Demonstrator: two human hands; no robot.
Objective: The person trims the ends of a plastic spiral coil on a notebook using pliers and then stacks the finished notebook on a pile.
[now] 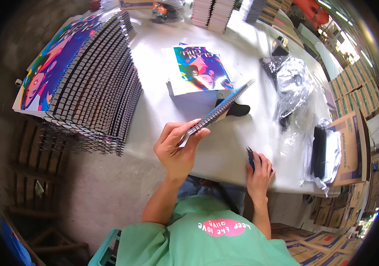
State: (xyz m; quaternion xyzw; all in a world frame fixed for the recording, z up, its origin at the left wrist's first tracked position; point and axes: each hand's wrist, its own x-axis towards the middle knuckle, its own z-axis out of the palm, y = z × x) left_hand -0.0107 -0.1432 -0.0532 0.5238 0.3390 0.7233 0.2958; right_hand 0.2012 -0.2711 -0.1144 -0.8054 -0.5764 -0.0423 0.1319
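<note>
My left hand [176, 144] pinches a spiral-bound notebook [220, 107] by its near end and holds it up over the table, spine edge toward me. Near the table's front edge, my right hand [259, 175] is closed around blue-handled pliers [251, 156], their dark jaws pointing away from me. Beyond the notebook lies a pile of colourful printed covers and sheets [200, 71]. A black, rounded object [240, 110] sits beside that pile, partly hidden by the notebook. To the left rises a tall stack of spiral-bound notebooks [96, 84] with black coils and bright covers.
Clear plastic bags [292, 80] with dark contents lie along the right of the white table [216, 159]. An open cardboard box [351, 148] stands at the right edge, next to black coils [318, 153]. More notebook stacks [211, 13] stand at the back. A green stool [105, 250] is below left.
</note>
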